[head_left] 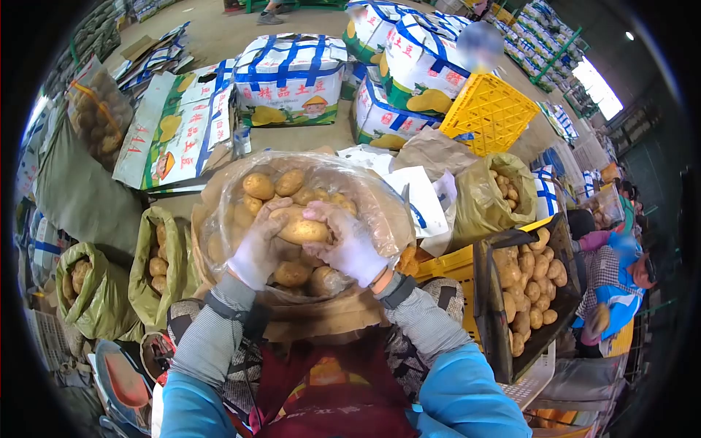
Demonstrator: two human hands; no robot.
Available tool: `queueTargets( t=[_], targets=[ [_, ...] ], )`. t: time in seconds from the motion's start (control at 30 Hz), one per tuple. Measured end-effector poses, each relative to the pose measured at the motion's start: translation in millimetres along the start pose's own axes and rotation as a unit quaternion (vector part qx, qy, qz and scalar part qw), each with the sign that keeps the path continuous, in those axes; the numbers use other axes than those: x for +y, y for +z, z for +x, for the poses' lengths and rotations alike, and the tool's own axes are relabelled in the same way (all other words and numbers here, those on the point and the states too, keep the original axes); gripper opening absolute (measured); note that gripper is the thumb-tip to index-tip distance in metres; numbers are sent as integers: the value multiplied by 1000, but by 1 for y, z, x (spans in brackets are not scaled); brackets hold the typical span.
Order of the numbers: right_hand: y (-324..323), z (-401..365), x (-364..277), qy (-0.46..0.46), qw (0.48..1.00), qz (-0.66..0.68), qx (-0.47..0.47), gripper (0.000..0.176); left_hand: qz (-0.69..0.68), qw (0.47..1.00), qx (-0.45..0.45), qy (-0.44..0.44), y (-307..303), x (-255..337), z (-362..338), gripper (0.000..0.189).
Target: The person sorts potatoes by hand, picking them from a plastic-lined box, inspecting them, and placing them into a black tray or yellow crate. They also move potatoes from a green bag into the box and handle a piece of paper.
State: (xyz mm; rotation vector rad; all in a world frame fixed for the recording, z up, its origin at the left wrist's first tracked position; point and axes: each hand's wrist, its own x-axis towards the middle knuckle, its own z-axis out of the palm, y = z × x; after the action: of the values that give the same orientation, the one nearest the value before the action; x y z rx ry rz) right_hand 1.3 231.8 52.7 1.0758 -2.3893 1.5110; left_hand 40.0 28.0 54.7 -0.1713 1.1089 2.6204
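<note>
Between my two gloved hands is a large potato (303, 228), held above the open mouth of a clear plastic bag (380, 219). My left hand (259, 248) grips its left end, and my right hand (345, 241) closes round its right end. Several potatoes lie in the bag, including one (258, 185) at the back and another (292, 274) below my hands. Brown paper (321, 314) shows under the bag at the front. Both gloves look whitish, with grey striped sleeves behind them.
A black crate (485, 292) of potatoes tilts at my right. Green sacks of potatoes stand at left (102, 292) and right (467, 197). Printed boxes (288, 80) and a yellow plastic crate (493, 109) are beyond. A co-worker (617, 285) sits at far right.
</note>
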Motion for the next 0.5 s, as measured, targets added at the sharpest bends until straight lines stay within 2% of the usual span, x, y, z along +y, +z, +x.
queueTargets(
  t=[0.03, 0.07, 0.1, 0.13, 0.17, 0.2, 0.23, 0.27, 0.3, 0.4, 0.43, 0.5],
  targets=[
    [2, -1, -3, 27, 999, 13, 11, 68, 27, 999, -2, 39, -19, -8, 9, 38],
    [8, -3, 9, -18, 997, -76, 23, 75, 53, 996, -14, 73, -23, -16, 18, 35],
    [16, -5, 9, -15, 1000, 3, 22, 83, 160, 978, -30, 128, -18, -17, 16, 32],
    [15, -5, -10, 40, 999, 2, 7, 84, 270, 944, -34, 187, -14, -17, 15, 29],
    [22, -8, 0, -8, 999, -44, 22, 80, 365, 897, -26, 247, -9, -17, 15, 28],
    [6, -7, -20, 12, 1000, -1, 2, 77, 244, 950, -51, 191, -6, -16, 17, 30],
    [-5, -5, -30, 122, 991, 44, -32, 79, 219, 957, -63, 177, -6, -16, 19, 35],
    [-5, -7, -29, 159, 987, -4, -21, 81, 195, 964, -75, 163, -5, -17, 21, 42],
    [-28, -7, -48, 210, 977, 16, -18, 86, 201, 966, -58, 154, 0, -18, 23, 49],
    [-107, -45, -81, 183, 977, 5, 111, 82, 146, 986, -57, 59, -16, -17, 27, 58],
    [-145, -69, -98, 187, 971, -17, 145, 82, 152, 986, -45, 41, -32, -16, 31, 59],
    [-213, -118, -124, 230, 953, 27, 197, 82, 163, 985, -41, 44, -45, -22, 31, 61]
  ],
)
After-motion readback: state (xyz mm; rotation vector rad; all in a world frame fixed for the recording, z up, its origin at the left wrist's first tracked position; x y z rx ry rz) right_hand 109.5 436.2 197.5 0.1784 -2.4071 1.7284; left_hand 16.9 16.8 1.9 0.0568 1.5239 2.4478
